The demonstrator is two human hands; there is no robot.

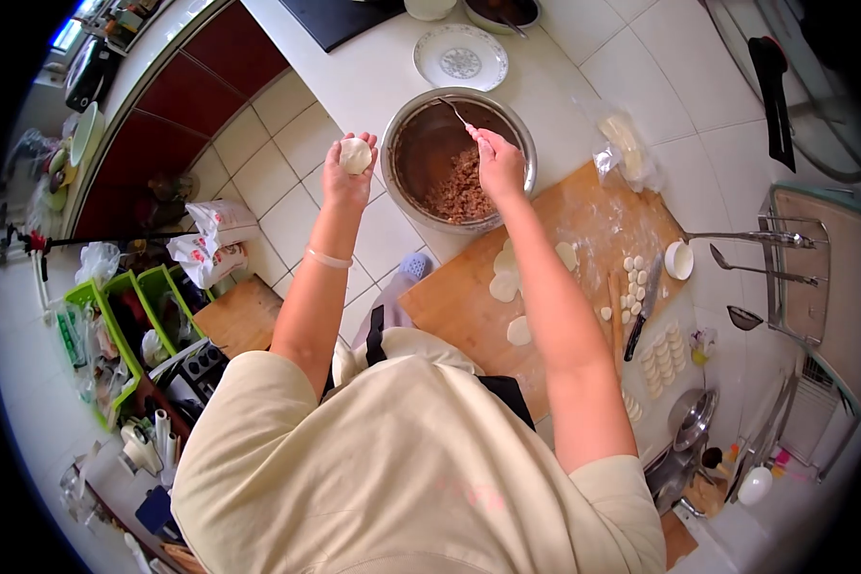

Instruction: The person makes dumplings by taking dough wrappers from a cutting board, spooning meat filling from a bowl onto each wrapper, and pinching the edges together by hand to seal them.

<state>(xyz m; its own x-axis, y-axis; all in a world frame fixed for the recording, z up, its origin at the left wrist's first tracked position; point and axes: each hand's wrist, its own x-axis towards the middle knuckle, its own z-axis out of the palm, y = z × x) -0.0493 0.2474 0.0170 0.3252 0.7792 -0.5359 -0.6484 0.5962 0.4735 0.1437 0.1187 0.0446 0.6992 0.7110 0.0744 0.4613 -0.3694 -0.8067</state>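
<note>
A round white dumpling wrapper (355,156) rests in my left hand (347,184), its fingers curled up around the edge. My right hand (500,170) grips the pink handle of a thin metal utensil (457,114); whether its tip is a spoon or a fork I cannot tell. That tip is over the far part of a large steel bowl (529,158). Brown minced filling (454,196) lies heaped toward the bowl's near right side. My left hand is just left of the bowl, apart from it.
Right of the bowl, a floured wooden board (584,206) carries flat wrappers (505,284), small dough pieces (633,277), a rolling pin (616,311) and a knife (644,311). Rows of shaped dumplings (662,364) lie beyond. A patterned plate (461,57) stands behind the bowl.
</note>
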